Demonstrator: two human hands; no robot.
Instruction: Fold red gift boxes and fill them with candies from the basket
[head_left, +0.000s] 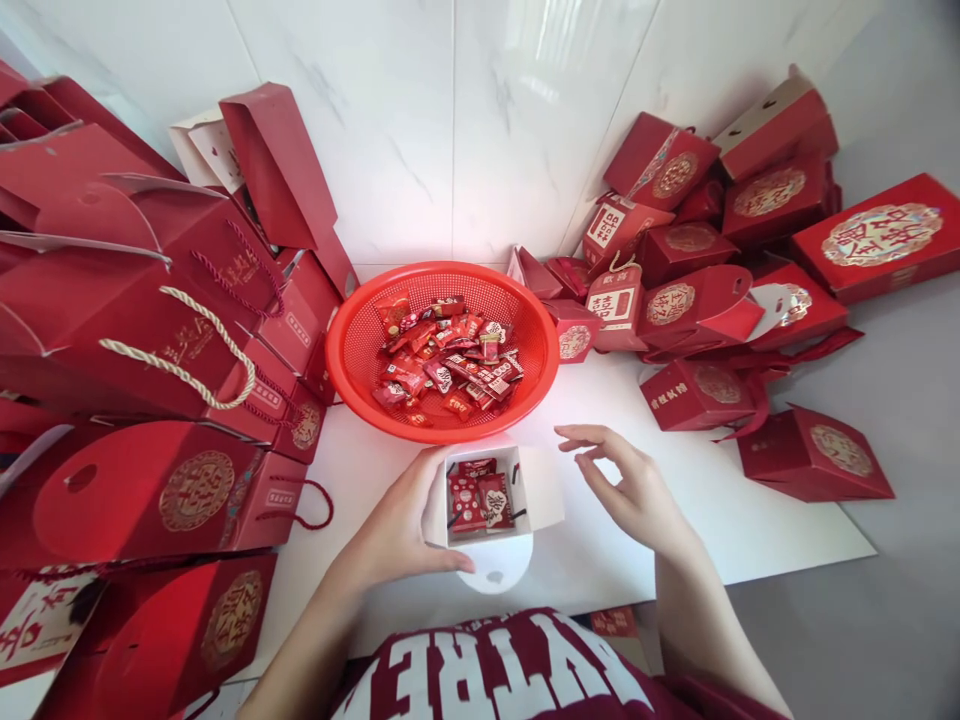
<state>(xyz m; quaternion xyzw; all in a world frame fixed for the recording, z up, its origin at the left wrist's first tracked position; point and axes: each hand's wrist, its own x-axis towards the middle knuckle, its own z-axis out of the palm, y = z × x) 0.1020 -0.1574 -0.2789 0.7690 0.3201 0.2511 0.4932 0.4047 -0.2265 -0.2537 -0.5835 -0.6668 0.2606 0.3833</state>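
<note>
My left hand (405, 520) is closed around the left side of a small gift box (506, 550), white inside, its flaps folded out to the right and toward me. Inside the box lie several red wrapped candies (480, 498), with dark cord ends showing at its walls. To the right of the box my right hand (626, 482) hovers with thumb and fingers apart, holding nothing. Just beyond the box stands a red plastic basket (442, 432) with more wrapped candies (450, 355) in it.
Large red gift bags and boxes (202, 490) crowd the left side, some with rope handles (225, 345). Smaller red gift boxes (697, 305) are piled at the right. A white tiled wall (480, 130) rises behind the white table (600, 400).
</note>
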